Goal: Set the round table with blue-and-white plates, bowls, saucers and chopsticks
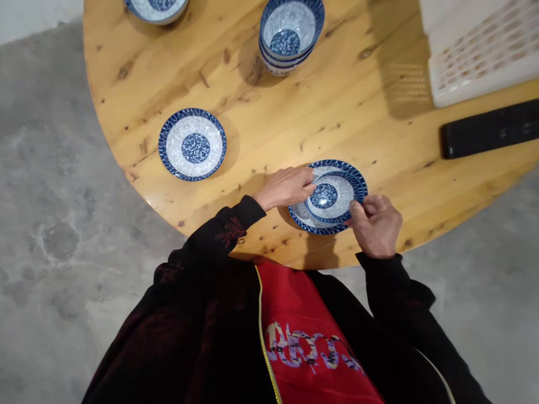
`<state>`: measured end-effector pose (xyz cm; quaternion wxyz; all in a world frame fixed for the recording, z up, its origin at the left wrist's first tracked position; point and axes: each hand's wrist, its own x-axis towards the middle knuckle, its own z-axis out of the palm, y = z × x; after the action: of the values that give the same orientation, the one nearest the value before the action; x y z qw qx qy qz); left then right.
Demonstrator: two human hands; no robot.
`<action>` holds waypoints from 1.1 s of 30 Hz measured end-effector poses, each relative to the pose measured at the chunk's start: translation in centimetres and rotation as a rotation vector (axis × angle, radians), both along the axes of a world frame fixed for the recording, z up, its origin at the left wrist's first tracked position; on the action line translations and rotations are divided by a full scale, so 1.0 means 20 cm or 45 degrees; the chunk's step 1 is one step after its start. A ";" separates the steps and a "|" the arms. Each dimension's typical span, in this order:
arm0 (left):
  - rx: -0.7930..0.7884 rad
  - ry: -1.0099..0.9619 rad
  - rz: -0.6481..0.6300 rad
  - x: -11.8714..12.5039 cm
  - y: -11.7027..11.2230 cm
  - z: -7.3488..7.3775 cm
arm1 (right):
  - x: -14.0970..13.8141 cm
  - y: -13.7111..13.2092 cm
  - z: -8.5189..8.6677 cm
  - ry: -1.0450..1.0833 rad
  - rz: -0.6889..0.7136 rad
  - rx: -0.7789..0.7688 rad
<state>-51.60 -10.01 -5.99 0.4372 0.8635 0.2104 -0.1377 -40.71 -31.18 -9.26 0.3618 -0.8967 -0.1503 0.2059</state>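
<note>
A small blue-and-white plate [343, 197] with a dark speckled centre lies over a larger blue-rimmed plate [305, 224], off to its right side. Whether the two touch is hard to make out. My left hand [288, 188] pinches the small plate's left edge, with its fingers closed. On the opposite edge, the thumb and fingers of my right hand [377, 224] grip the rim. To the left stands another blue-and-white plate [174, 163], apart from both hands.
Stacked patterned bowls [290, 36] stand further back, and another bowl [162, 14] sits at the far left. A white slatted basket [442, 84] is at the back right, near a long black object [488, 129]. The round wooden table [252, 129] curves in front of me.
</note>
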 end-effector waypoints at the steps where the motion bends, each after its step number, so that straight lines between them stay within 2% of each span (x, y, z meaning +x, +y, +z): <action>1: -0.024 0.002 0.026 0.00 0.01 0.01 | 0.00 0.00 0.00 0.019 -0.003 -0.008; 5: -0.064 -0.107 0.156 -0.01 0.07 0.03 | 0.00 -0.01 0.03 0.076 -0.007 -0.034; 9: -0.075 -0.237 0.343 -0.02 0.13 0.01 | -0.01 -0.02 0.06 0.095 0.023 -0.077; 13: -0.123 -0.228 0.453 -0.06 0.15 -0.01 | -0.02 -0.03 0.06 0.136 -0.025 -0.060; 20: -0.183 -0.137 0.525 -0.09 0.18 0.01 | -0.04 -0.02 0.08 0.138 -0.077 -0.032; 26: -0.208 -0.202 0.541 -0.06 0.21 -0.02 | -0.05 -0.02 0.09 0.156 -0.090 -0.077; 30: -0.208 -0.273 0.519 -0.08 0.24 -0.02 | -0.05 -0.01 0.19 0.097 -0.057 -0.240; 33: -0.152 -0.317 0.544 -0.09 0.32 0.00 | 0.01 0.05 0.30 -0.021 -0.124 -0.293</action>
<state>-53.44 -3.54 -6.04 0.5292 0.7824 0.3240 0.0531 -40.57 -30.21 -3.24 0.2647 -0.9402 -0.0850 0.1967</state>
